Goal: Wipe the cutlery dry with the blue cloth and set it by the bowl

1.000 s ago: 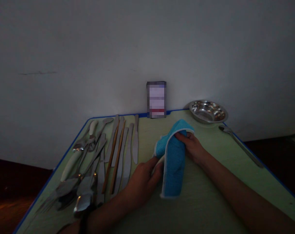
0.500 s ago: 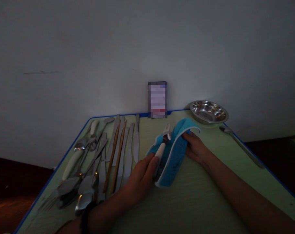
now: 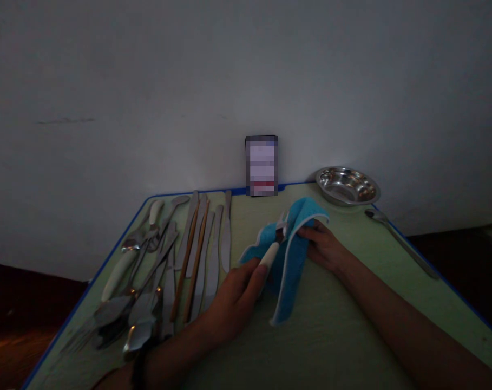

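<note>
My left hand [image 3: 240, 290] is closed round the pale handle of a fork [image 3: 272, 251], whose metal tines point up and away. A blue cloth [image 3: 296, 260] with a white edge hangs partly behind the fork and to its right, close against its head. My right hand [image 3: 325, 246] grips the cloth from its right side, with some fingertips hidden behind the fabric. Whether the cloth touches the tines on both sides I cannot tell.
Several knives [image 3: 214, 254], brown chopsticks [image 3: 197, 260] and piled spoons and forks [image 3: 134, 303] lie on the left of the green table [image 3: 330, 336]. A steel bowl [image 3: 347, 187] stands at the back right, near a spoon [image 3: 402, 241]. A phone [image 3: 262, 165] leans on the wall.
The fork has tilted and shifted slightly right in my left hand. My right hand and the cloth have moved a little, and the cloth's lower corner hangs narrower and lower.
</note>
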A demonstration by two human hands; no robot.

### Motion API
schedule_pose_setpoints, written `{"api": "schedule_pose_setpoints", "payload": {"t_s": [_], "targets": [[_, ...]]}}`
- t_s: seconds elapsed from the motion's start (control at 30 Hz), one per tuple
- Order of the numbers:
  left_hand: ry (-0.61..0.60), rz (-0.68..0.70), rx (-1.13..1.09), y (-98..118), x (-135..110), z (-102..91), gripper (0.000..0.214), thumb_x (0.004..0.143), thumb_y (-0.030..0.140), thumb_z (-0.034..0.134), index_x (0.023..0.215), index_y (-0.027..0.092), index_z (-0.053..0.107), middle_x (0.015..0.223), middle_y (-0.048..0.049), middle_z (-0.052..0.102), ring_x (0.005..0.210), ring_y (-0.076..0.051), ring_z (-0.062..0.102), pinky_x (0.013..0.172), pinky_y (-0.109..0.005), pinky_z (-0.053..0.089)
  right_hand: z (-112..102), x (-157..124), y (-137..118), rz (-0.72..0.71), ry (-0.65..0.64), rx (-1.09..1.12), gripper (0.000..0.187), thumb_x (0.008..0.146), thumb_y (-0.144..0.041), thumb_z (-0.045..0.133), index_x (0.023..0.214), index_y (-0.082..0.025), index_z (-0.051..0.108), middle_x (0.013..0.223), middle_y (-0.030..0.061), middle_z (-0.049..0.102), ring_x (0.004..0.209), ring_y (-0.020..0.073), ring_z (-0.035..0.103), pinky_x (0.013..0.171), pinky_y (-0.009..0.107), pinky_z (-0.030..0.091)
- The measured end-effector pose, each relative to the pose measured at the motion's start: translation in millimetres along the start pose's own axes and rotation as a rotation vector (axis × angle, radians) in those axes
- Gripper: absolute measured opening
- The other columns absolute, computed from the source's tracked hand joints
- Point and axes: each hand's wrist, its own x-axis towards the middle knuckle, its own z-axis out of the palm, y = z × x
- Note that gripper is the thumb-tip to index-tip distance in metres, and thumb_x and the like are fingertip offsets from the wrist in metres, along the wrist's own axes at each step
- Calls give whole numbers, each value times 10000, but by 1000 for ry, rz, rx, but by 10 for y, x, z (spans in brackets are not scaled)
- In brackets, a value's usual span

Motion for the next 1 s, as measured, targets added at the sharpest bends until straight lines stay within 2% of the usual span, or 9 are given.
{"api": "schedule_pose_setpoints", "payload": {"t_s": [0.27,0.47,0.67,0.77,0.87,0.93,1.0], "targets": [[-35,40,105,-33,17,33,282,905,354,299,781,174,478,621,29,462,553,-112,445,507,-233,351,20,-23,-36,13,-48,-24,162,527,-217,733,680,-212,680,697,-10,693,651,143,626,734,317,464],[-51,76,52,-26,-10,22,256,903,328,326,760,180,479,626,32,455,567,-112,447,522,-230,350,-4,-24,-41,59,-46,28,143,494,-196,725,629,-198,677,689,5,698,657,165,633,733,335,473],[-48,-53,-132,-34,-35,-11,358,901,391,288,709,177,501,649,18,485,634,-131,479,613,-252,384,-12,-42,-29,71,-6,-2,184,461,-133,709,637,-172,672,702,13,698,684,170,634,766,331,469],[-66,-151,-223,-73,-44,-8,425,884,455,286,653,173,503,580,24,465,572,-128,456,565,-249,375,-10,-43,-22,53,-9,10,225,444,-128,727,656,-184,679,706,3,698,680,166,635,758,327,475],[-34,-259,-256,-82,-53,-6,451,858,495,308,612,170,500,551,22,461,551,-132,450,541,-251,372,-11,-44,-29,65,-30,2,318,420,-134,758,725,-196,690,784,11,704,741,177,639,797,339,468],[2,-260,-233,-63,-53,-10,439,841,503,335,607,172,503,569,18,471,575,-139,461,557,-254,381,-12,-48,-38,79,-56,-6,338,417,-163,775,743,-194,693,813,22,703,768,183,637,816,343,465],[24,-193,-193,-37,-48,-16,423,828,501,357,599,175,500,582,17,468,586,-138,458,566,-252,382,-13,-52,-45,75,-82,-9,332,428,-192,781,748,-188,694,814,26,702,771,180,636,819,334,469]]}}
